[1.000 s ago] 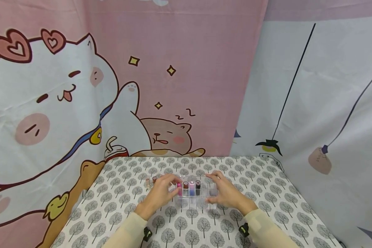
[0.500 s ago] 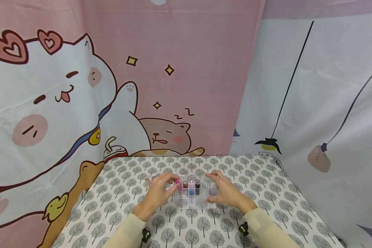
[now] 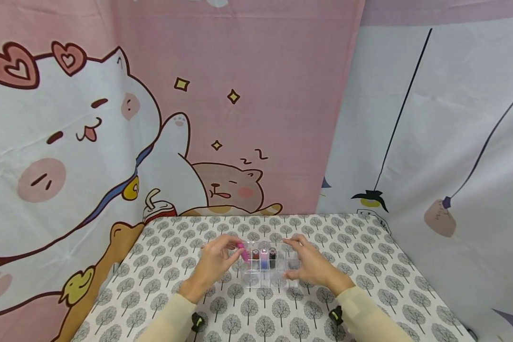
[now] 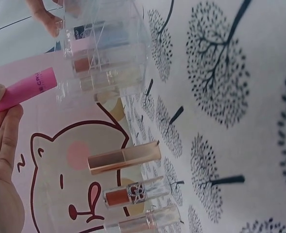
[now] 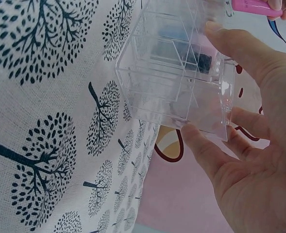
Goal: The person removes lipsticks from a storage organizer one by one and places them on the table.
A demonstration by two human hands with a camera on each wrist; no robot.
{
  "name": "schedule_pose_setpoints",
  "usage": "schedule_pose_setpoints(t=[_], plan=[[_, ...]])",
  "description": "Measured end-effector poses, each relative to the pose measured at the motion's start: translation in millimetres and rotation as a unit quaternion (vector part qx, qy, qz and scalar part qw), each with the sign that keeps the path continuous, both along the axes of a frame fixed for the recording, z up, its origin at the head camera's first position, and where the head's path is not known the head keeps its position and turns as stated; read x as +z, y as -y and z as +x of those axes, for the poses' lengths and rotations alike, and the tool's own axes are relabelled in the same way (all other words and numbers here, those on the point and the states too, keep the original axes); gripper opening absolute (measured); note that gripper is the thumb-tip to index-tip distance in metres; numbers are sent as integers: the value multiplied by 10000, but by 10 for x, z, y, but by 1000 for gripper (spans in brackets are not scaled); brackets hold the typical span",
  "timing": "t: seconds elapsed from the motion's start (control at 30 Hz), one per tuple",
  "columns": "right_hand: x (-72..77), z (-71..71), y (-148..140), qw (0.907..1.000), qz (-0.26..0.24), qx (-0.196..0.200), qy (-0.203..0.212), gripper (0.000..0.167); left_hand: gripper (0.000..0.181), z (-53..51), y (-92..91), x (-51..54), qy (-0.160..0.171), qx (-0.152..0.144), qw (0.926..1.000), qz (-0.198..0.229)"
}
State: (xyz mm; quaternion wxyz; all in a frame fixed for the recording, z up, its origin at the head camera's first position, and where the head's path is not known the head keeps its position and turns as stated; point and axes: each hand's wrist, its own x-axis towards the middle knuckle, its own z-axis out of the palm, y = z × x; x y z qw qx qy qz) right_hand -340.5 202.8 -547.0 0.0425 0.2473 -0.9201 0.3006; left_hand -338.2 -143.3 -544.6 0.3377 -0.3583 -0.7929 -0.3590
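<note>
My left hand (image 3: 211,261) pinches a pink lipstick tube (image 4: 30,89) with dark lettering between thumb and fingers. It holds the tube tilted, above the left end of a clear plastic cosmetics organizer (image 5: 176,109). The tube is apart from the organizer in the left wrist view. My right hand (image 3: 314,266) grips the organizer's right end, thumb on one side and fingers on the other. Standing in the organizer's compartments are a dark red-brown lipstick (image 3: 255,255), a pink-and-blue tube (image 3: 263,259) and a black-topped tube (image 3: 272,256).
Left of the organizer, a rose-gold lipstick tube (image 4: 124,159), a clear tube with a red-brown part (image 4: 117,196) and another clear tube (image 4: 147,221) stand on the tree-print cloth (image 3: 265,327). A cartoon-printed curtain (image 3: 282,118) hangs behind the table.
My left hand has lifted the pink lipstick tube up from the organizer's left end and moved it left, tilting it. My right hand stays at the organizer's right end.
</note>
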Motion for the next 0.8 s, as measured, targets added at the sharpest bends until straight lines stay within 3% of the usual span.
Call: schedule_pose_setpoints(t=[0.03, 0.07, 0.27, 0.3, 0.43, 0.8], plan=[[-15, -10, -12, 10000, -45, 56, -44, 111, 33, -1, 15, 8, -48, -2, 10000, 19], [-124, -88, -66, 9995, -96, 220, -196, 113, 33, -3, 29, 16, -83, -20, 10000, 47], [-107, -96, -71, 9996, -130, 200, -157, 112, 33, -38, 103, 61, -364, -9, 9992, 143], [2, -19, -20, 10000, -86, 41, 16, 111, 34, -43, 115, 66, -361, -5, 9992, 155], [45, 10, 13, 9998, 89, -101, 147, 112, 34, -51, 167, 65, -310, 10, 9994, 179], [19, -9, 32, 9997, 119, -120, 175, 113, 31, -24, 333, 41, -138, 132, 9997, 135]])
